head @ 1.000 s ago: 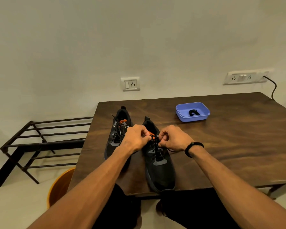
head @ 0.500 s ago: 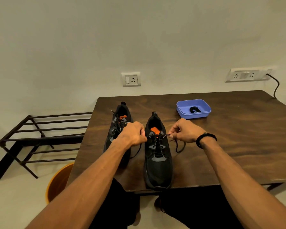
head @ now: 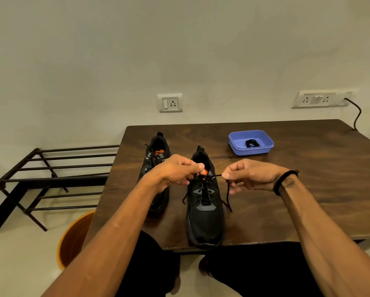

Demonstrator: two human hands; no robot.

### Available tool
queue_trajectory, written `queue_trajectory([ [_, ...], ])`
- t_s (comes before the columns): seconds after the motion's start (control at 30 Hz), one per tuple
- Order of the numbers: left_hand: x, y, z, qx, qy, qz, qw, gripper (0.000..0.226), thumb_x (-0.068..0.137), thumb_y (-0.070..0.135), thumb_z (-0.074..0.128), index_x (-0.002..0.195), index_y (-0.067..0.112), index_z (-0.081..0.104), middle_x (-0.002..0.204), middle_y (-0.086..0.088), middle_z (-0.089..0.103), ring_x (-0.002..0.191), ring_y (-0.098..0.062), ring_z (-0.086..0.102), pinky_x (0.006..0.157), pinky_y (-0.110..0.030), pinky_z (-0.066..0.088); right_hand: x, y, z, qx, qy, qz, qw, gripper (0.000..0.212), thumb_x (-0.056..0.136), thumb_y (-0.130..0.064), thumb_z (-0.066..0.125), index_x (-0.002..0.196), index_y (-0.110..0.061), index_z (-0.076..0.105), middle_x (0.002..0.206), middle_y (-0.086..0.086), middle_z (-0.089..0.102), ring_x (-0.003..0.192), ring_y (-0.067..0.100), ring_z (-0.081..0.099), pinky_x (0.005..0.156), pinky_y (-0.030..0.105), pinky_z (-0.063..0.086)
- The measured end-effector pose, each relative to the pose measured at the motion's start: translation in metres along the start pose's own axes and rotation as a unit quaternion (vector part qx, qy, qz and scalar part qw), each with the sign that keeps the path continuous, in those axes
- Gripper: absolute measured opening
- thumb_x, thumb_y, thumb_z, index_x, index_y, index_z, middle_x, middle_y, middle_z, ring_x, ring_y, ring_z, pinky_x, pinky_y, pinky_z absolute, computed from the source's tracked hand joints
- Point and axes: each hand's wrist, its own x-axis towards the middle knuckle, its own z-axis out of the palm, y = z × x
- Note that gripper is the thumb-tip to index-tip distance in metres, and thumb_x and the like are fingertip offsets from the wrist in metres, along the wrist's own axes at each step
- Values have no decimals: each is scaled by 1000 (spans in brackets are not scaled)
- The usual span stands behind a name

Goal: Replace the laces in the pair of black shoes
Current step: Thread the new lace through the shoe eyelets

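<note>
Two black shoes stand on the dark wooden table [head: 308,179], toes toward me. The right shoe [head: 204,213] has an orange tongue tab and a black lace [head: 228,196] threaded through its eyelets. My left hand [head: 175,173] pinches one lace end at the top of that shoe. My right hand [head: 247,174] pinches the other end and holds it taut to the right, with the loose tail hanging down beside the shoe. The left shoe [head: 154,159] sits further back, partly behind my left hand, its lace loose.
A blue tray [head: 237,144] at the back of the table holds a coiled black lace [head: 252,143]. A black metal rack [head: 51,179] stands left of the table, an orange bin [head: 72,239] below its corner. A cable hangs from the wall socket [head: 320,99].
My hands have drawn apart from the middle of the right shoe, pulling the two lace ends outward. The right hand has moved right with its end.
</note>
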Motion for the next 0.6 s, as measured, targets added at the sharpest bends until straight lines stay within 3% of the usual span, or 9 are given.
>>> queue_trajectory([
  [0.07,3,3,4,-13,13,21,1000,16,92,36,76,102,26,83,111,6,77,111,-13,68,96,-32,56,0,-2,3,40,3,-37,999,10,91,-15,71,96,-7,74,100,8,69,93,17,64,94,39,59],
  [0.17,6,3,11,-33,48,53,997,19,92,31,76,107,21,81,108,5,79,101,-5,69,84,-22,54,4,-2,8,69,37,-92,993,13,90,-15,71,100,-7,73,122,12,72,117,23,67,106,46,53],
  [0.3,14,0,17,-49,91,94,990,19,95,27,73,108,16,80,101,3,80,90,0,72,71,-14,52,16,-3,18,148,84,-132,976,16,95,-15,67,108,-5,68,134,21,66,128,30,63,110,49,49],
  [0.37,18,-1,19,-54,105,97,988,17,96,25,72,108,14,80,92,2,79,79,0,73,64,-10,51,23,-2,23,208,98,-144,962,19,101,-14,61,115,-2,63,129,24,68,123,35,66,103,46,55],
  [0.43,22,-7,17,-29,118,98,988,16,95,29,74,104,17,80,88,0,79,75,-4,69,66,-15,52,32,1,29,257,131,-150,946,14,103,-13,58,114,-3,60,116,24,72,108,36,72,90,42,61],
  [0.53,26,-16,14,37,89,117,988,15,96,29,73,104,19,79,86,0,78,70,-1,63,67,-16,46,46,6,37,213,222,-143,941,10,104,-12,59,108,-5,63,87,13,67,74,21,69,76,35,62],
  [0.6,27,-20,14,92,72,133,984,15,99,24,69,111,21,78,85,5,78,67,4,62,67,-15,45,55,9,42,164,265,-144,939,12,102,-8,61,107,-2,70,80,10,64,62,14,62,68,29,59],
])
